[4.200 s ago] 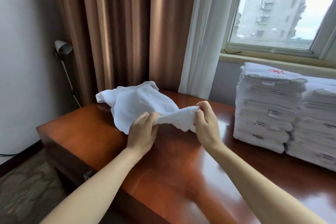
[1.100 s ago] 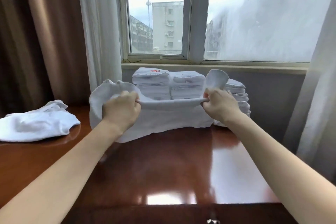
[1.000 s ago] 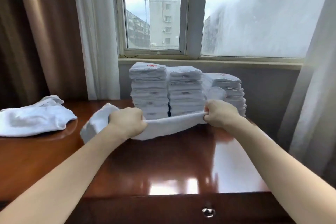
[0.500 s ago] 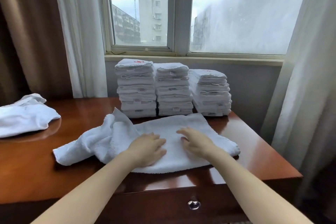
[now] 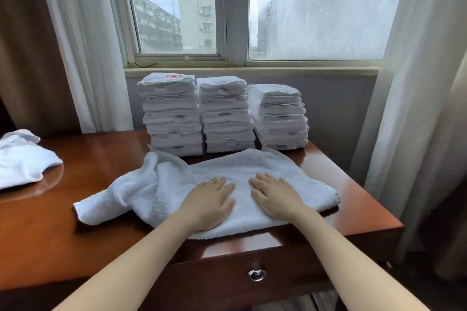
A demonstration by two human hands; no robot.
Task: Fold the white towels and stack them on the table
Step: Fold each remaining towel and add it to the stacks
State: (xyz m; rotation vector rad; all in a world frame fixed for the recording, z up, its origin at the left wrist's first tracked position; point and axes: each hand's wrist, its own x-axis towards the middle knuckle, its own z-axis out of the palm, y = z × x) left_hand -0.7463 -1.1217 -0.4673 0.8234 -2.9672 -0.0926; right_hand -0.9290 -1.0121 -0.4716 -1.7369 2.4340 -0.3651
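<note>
Flat and with fingers straight, the left hand (image 5: 211, 201) and right hand (image 5: 274, 197) press the white towel (image 5: 252, 174) onto the table (image 5: 364, 199), gripping nothing. Its bunched left end (image 5: 121, 192) could make a crooked fold, and the near edge overhanging the table's front could slide off.

Left hand (image 5: 211, 201) and right hand (image 5: 274, 197) press flat on the white towel (image 5: 252, 174) — three folded stacks (image 5: 226, 115) behind.

A white towel (image 5: 252, 164) lies spread on the glossy wooden table (image 5: 96, 159), its left end rumpled, just before three stacks of folded towels (image 5: 226, 118), another crumpled towel (image 5: 22, 161) lying well apart at left.
</note>
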